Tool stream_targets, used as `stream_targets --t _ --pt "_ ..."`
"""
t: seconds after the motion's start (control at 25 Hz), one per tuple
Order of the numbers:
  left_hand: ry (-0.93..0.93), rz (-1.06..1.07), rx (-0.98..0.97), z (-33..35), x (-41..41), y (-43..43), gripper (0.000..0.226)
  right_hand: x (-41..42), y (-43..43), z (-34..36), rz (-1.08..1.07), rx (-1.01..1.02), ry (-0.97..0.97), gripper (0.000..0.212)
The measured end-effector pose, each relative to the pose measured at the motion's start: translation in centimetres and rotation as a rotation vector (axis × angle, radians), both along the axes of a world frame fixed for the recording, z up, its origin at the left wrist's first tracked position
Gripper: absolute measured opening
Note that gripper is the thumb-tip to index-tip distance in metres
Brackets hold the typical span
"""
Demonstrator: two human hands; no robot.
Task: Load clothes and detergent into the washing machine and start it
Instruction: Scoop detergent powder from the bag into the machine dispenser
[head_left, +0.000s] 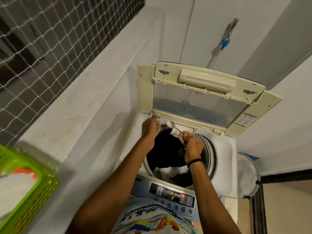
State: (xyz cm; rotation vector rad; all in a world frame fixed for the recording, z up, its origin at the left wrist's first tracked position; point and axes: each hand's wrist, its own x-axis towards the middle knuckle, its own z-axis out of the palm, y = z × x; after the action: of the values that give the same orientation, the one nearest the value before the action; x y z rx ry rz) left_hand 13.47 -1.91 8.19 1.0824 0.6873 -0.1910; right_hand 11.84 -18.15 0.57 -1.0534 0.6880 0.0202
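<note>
At the centre of the frame stands the cream-coloured top-loading washing machine [221, 159], its hinged lid with the clear panel [200, 102] propped open against the wall above. The round drum below already holds a heap of dark and white clothes [167, 154], so the loading step looks done and the detergent step is in hand.

The right hand [192, 146] is closed in a pinch around the handle of a small pale scoop [173, 126]. The scoop's long axis runs diagonally, from the fingers up and to the left, with its bowl at the far end, just at the left edge of the small cream detergent compartment [184, 129] set in the rim under the lid hinge. Whether the bowl holds powder is too small to tell.

The left hand [149, 129] is up and to the left of the scoop, with its fingertips at the lid's lower left corner (it seems to steady itself there); how tightly it grips I cannot tell.

The coming move probably turns on the compartment lying just right of the bowl: a short tilt of the right wrist would tip the contents in. The grey control panel with the green "F" display [172, 194] lies near the lower centre, nearer both elbows than the hands, and a bright green slatted plastic basket [25, 183] sits at lower left.
</note>
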Motion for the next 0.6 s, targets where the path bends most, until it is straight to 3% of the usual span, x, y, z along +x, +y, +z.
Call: stream_targets --t 0.08,0.16,0.32,0.44,0.6 --pt "-0.158 0.102 0.202 3.8 -2.0 2.5 0.011 -0.7 2.2 3.5 0.078 0.156 -0.055 0.022" --pt "-0.326 0.216 0.374 8.3 -4.9 5.1 0.023 -1.6 4.6 7.0 0.192 0.235 -0.124 0.02" --pt "-0.59 0.444 0.545 17.5 -13.6 10.2 0.019 -4.2 10.7 14.5 0.525 0.293 -0.173 0.019" --pt "-0.652 0.633 0.669 21.0 -20.3 14.3 0.021 -6.9 15.3 19.8 0.794 0.243 -0.235 0.021" --pt "-0.544 0.872 0.876 21.5 -28.5 19.6 0.015 -10.5 21.6 24.0 1.162 0.031 -0.433 0.018"
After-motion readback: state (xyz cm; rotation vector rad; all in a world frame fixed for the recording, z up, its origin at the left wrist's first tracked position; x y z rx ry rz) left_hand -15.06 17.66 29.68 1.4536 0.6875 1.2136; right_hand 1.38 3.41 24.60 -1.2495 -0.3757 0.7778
